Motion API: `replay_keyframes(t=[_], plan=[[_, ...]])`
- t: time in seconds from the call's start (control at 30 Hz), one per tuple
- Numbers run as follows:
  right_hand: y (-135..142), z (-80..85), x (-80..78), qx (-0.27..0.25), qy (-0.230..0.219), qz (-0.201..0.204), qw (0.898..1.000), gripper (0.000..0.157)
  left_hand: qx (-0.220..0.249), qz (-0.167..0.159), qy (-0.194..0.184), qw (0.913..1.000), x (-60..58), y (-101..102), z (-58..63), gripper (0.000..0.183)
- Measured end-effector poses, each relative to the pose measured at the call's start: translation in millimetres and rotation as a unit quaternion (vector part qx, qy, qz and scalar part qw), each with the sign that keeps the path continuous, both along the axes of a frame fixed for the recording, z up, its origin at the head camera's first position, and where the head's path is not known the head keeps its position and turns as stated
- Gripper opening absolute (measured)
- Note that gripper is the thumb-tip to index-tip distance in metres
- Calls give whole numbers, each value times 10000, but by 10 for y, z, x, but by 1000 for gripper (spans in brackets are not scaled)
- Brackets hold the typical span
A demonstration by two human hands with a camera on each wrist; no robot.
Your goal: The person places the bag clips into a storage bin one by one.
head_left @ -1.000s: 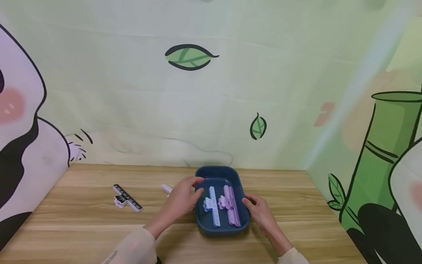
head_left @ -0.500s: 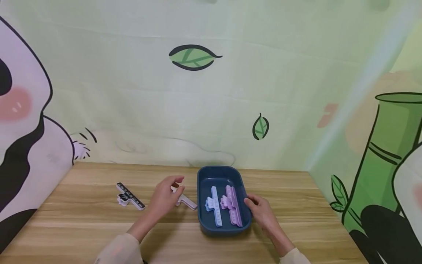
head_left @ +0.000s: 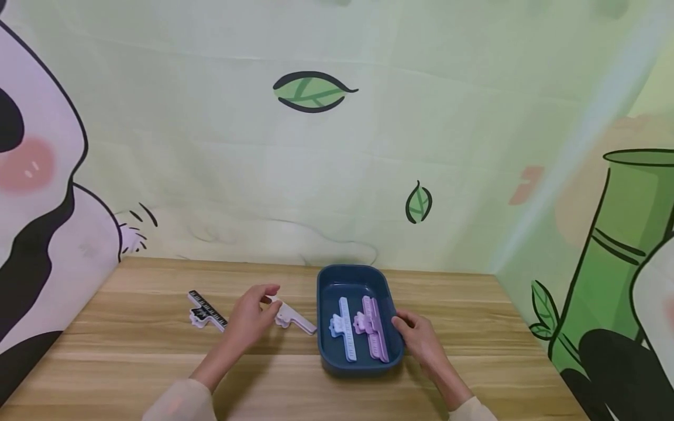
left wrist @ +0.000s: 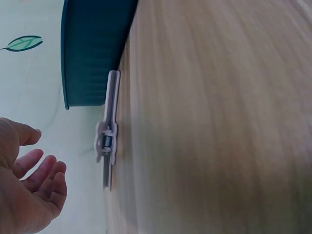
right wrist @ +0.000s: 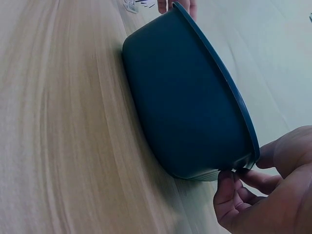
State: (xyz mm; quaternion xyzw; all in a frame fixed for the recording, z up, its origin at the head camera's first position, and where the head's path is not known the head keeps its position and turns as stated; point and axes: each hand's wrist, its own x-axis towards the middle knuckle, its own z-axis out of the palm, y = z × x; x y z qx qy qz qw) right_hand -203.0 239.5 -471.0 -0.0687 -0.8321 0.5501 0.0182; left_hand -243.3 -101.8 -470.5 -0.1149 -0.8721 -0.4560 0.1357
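At the far left of the wooden surface [head_left: 131, 345] lies a black clip [head_left: 207, 310] with white ruler marks, its long axis running from the far left toward the near right. Just to its right the left hand [head_left: 250, 317] hovers low over the surface, its fingers [left wrist: 41, 168] spread apart and loosely bent, gripping nothing; the left wrist view shows them short of the white clip [head_left: 292, 317], though from the head view I cannot tell whether a fingertip grazes its far end. That white clip lies flat on the surface between the left hand and the dark blue tub [head_left: 329, 356], its long axis slanting from the far left, by the fingers, to the near right, where its tip comes just beside the tub's left wall; its spring handle sits at the middle of the bar. Inside the tub lie a light blue clip [head_left: 344, 329] and, touching or just beside it on the right, a purple clip [head_left: 375, 328], both with their long axes pointing away from the person, roughly parallel to the tub's long sides. The right hand [head_left: 417, 339] grips the tub at its right rim, the fingers [right wrist: 225, 187] curled under the lip and the thumb over the edge.
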Motion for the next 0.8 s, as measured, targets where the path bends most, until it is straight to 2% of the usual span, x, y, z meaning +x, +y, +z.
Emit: replay_keyframes(t=[0.33,0.57,0.8], plan=[[17,-21,2,-8,22,-56,10000,35,-390,81,-269,9988,-36,15,-180,38],[6,-19,3,12,1,-40,10000,35,-808,271,-514,9950,-26,48,-254,46],[7,-16,0,-12,35,-27,10000,35,-1031,379,-636,9919,-34,104,-303,46]])
